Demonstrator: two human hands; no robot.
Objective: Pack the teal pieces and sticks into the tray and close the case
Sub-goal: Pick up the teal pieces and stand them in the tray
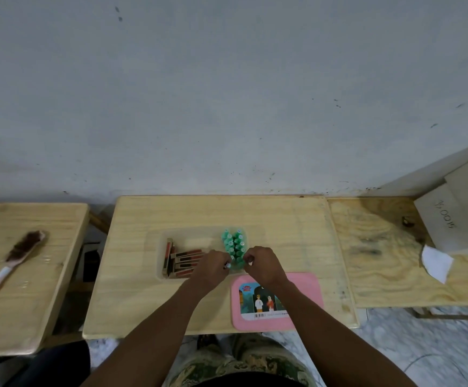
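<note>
Packing step underway. Clear plastic tray (163, 248) at table centre: teal peg pieces (234, 244) in two rows at 3 o'clock end, red-brown sticks (184, 262) at 9.

Your left hand (213, 268) pinches small piece at rows' near end; right hand (260, 263) curled, contents unclear.

Next: seat piece, then fetch pink lid (305, 286) at 5 o'clock.

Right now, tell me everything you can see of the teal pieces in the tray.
The teal pieces are small plastic-looking pegs with pale round tips, packed in two close rows that run away from the camera. They sit at the right end of the clear tray, right of the red-and-tan sticks. The left hand and right hand are pinched at the near end of the rows, hiding the nearest pieces. The left fingers seem to hold one small piece.
</note>
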